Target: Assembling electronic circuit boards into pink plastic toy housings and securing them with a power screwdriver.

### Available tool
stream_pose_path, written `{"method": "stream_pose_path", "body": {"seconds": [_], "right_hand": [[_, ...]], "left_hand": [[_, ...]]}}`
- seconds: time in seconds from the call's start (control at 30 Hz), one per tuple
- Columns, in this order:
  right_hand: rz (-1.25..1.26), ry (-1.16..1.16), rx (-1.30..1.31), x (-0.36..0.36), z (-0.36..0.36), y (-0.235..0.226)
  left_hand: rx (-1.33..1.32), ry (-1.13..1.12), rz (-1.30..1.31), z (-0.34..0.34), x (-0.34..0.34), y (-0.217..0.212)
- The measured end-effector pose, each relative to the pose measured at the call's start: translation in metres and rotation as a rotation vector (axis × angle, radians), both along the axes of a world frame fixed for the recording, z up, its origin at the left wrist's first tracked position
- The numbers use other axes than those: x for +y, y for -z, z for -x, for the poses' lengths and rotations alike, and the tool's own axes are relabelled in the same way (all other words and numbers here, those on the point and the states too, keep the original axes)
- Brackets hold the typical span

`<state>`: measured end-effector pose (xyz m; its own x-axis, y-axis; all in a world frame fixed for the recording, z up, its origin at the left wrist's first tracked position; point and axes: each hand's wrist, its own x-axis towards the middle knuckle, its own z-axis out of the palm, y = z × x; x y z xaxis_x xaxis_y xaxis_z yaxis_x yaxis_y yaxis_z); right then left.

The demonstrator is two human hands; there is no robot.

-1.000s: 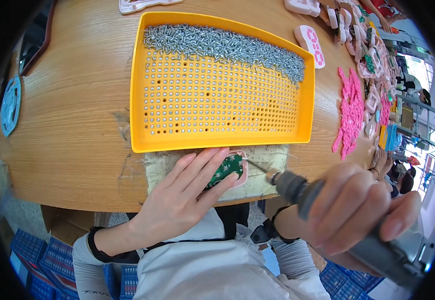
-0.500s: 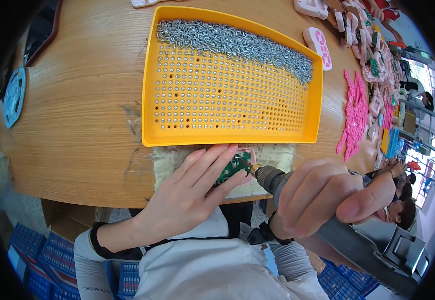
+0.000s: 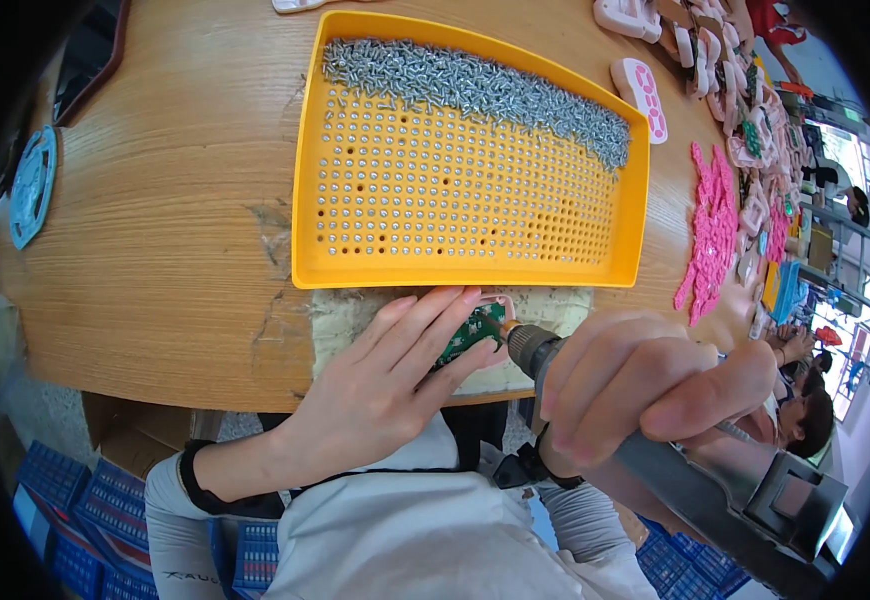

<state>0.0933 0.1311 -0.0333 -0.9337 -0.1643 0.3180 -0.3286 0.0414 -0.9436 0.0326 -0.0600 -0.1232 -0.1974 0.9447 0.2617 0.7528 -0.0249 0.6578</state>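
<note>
My left hand (image 3: 375,375) steadies a small pink plastic casing (image 3: 508,303) on the cloth, fingers along its far side and thumb at the near side. A green circuit board (image 3: 479,326) sits in the casing, partly hidden under the hand. Wrapped in my right hand (image 3: 645,385) is a dark electric screwdriver (image 3: 533,350), held slanting to the left. Its tip meets the right part of the board; whether a screw is under the tip I cannot make out. Just beyond stands a yellow tray (image 3: 465,275) with a grid of holes, many filled with screws.
Loose silver screws (image 3: 475,80) are heaped along the tray's far side. A pale cloth (image 3: 555,310) lies under the casing. Pink strips (image 3: 710,235) and many pink casings (image 3: 745,90) crowd the right. A light blue plastic part (image 3: 32,190) rests far left. Blue crates (image 3: 115,500) stand below the table.
The screwdriver's rear end has swung slightly down, and my right hand has shifted a little left. The left hand and casing hold nearly the same place.
</note>
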Motion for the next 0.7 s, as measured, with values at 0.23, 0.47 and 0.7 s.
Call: {"method": "stream_pose_path", "body": {"seconds": [0.23, 0.47, 0.7], "right_hand": [[0.123, 0.115, -0.163, -0.003, 0.003, -0.009], [0.044, 0.171, 0.223, 0.014, 0.004, -0.013], [0.112, 0.308, 0.316, 0.028, 0.021, 0.011]], "left_hand": [[0.006, -0.001, -0.008, -0.001, 0.000, 0.002], [-0.005, -0.027, -0.027, -0.003, 0.001, 0.004], [-0.009, -0.032, -0.011, -0.002, 0.001, 0.002]]}}
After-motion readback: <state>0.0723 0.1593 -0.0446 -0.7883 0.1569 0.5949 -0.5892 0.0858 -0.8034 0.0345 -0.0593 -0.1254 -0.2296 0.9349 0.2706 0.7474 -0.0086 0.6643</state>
